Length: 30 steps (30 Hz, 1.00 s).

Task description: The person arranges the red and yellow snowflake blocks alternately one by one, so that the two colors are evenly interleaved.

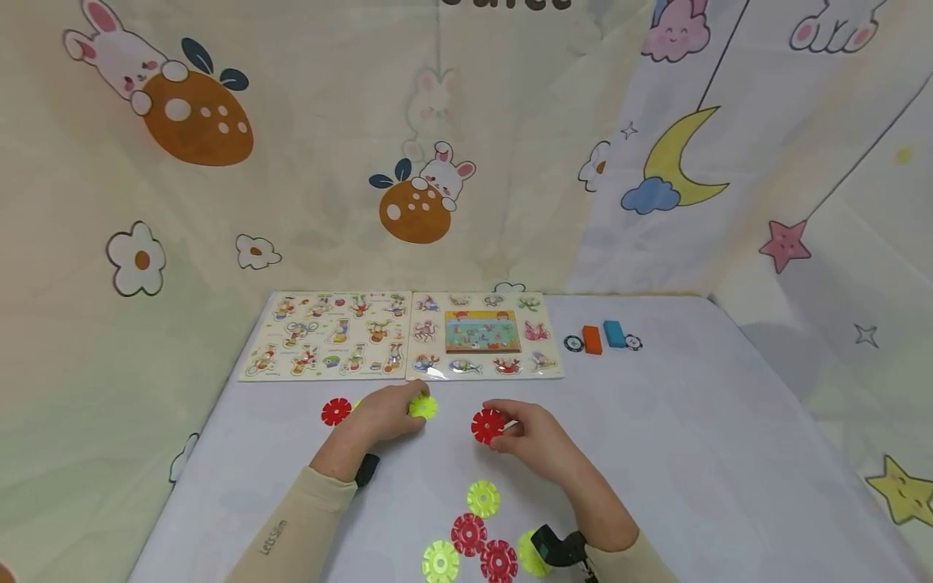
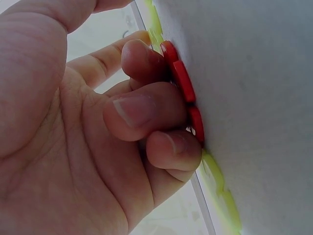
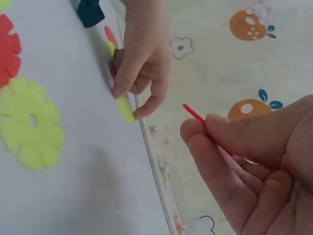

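Left hand (image 1: pixel 389 411): thumb and index finger pinch a yellow disc (image 1: pixel 423 407) by its edges on the table (image 1: pixel 692 453).
Red disc under its curled fingers (image 2: pixel 183 81): at the table surface; the dim wrist view leaves unclear whether they press it.
Right hand (image 1: pixel 541 441): pinches a notched red disc (image 1: pixel 484 426), tilted above the table.
Loose discs (image 1: pixel 469 534): red and yellow, clustered nearer the person.
Puzzle boards (image 1: pixel 408 371): side by side beyond both hands.
Blocks (image 1: pixel 593 341): orange and blue, right of the boards.
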{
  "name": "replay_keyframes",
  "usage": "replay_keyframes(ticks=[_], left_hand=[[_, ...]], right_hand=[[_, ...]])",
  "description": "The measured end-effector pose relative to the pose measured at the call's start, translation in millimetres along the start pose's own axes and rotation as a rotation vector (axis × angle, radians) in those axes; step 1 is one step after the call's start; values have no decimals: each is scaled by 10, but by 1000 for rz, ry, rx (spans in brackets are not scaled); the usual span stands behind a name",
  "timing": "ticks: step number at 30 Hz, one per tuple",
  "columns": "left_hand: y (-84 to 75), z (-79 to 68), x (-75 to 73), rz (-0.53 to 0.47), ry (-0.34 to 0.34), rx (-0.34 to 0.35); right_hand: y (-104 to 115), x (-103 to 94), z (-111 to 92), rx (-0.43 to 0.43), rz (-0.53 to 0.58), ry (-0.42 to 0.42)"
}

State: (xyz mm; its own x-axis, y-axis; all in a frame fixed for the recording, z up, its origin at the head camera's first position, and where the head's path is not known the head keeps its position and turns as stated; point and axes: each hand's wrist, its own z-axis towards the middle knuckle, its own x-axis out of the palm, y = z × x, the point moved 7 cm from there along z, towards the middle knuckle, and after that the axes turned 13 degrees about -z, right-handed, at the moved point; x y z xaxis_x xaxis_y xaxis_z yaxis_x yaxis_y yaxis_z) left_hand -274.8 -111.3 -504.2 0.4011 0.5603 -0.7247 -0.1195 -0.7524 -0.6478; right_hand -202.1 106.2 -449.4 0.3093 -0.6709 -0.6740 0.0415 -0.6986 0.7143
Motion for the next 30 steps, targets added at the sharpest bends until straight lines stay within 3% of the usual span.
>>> replay_keyframes(ticks=[6, 14, 22, 30], left_hand=[[-8, -6, 7, 6, 8, 1], [-30, -16, -14, -9, 4, 27], [-43, -11, -4, 5, 1, 45], [-60, -17, -25, 24, 3, 41]], right_hand=[[28, 103, 329, 21, -53, -47], [-22, 426, 672, 43, -114, -23], [-11, 539, 780, 27, -198, -64], [-139, 515, 842, 77, -157, -85]])
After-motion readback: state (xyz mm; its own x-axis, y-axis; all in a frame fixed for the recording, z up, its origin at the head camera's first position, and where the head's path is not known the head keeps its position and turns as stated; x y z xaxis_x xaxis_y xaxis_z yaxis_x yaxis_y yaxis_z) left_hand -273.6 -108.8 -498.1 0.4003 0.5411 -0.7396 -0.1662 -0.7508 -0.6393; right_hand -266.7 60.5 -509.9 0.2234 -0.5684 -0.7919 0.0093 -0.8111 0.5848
